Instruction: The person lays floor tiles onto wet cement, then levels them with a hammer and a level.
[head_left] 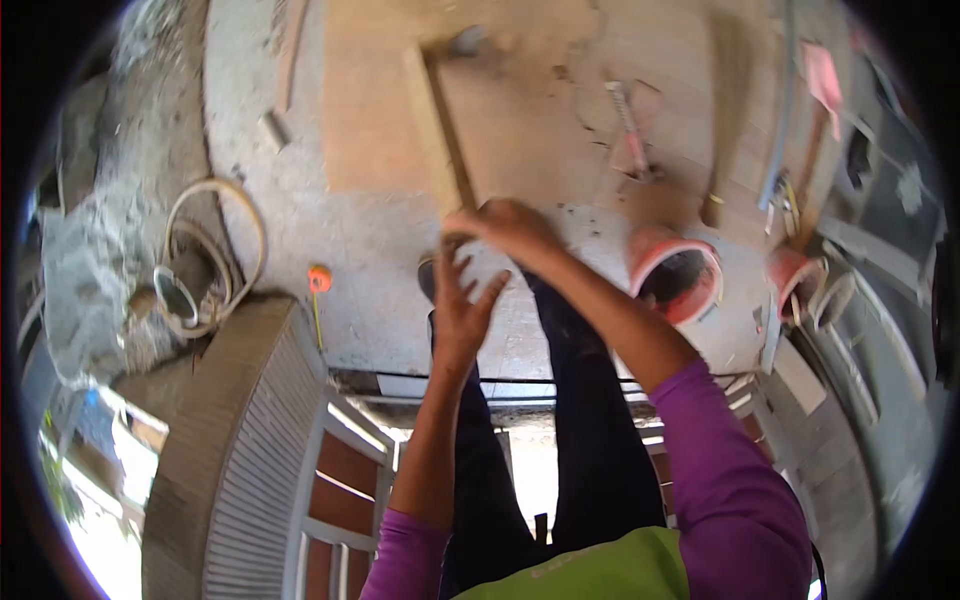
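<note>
A long wooden bar [440,125] slants across the middle of the floor, its near end under my right hand [512,232]. The fingers of that hand are wrapped round the bar's near end. Just below it, my left hand [465,310] has its fingers spread, the fingertips close to the right hand and the bar's end. Nothing shows in the left palm. Near the bar's far end is a small grey object [468,40], too blurred to name.
An orange tape measure [319,279] lies at the left, near a coiled hose [262,235]. To the right stand a red bucket [712,290] and a smaller red container [785,268]. A red-handled tool [632,135] and a broom [728,110] lie farther off.
</note>
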